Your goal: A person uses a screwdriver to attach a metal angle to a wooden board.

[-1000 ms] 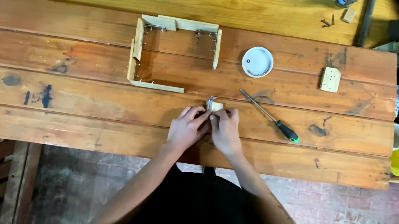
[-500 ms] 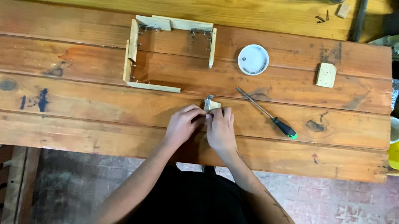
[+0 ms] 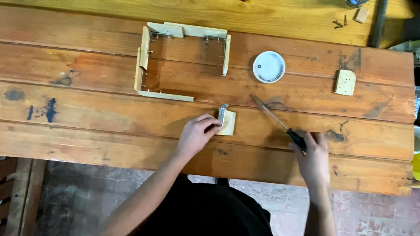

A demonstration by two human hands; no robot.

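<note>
On the plank table, the right hand has left the small wooden block it shared a second ago and now closes on the screwdriver handle. The left hand stays, fingertips pinching block and metal bracket. The open wooden frame encloses only bare table (the white lid looks empty too).

one wooden frame, two small wood blocks, one screwdriver, one white lid
</note>
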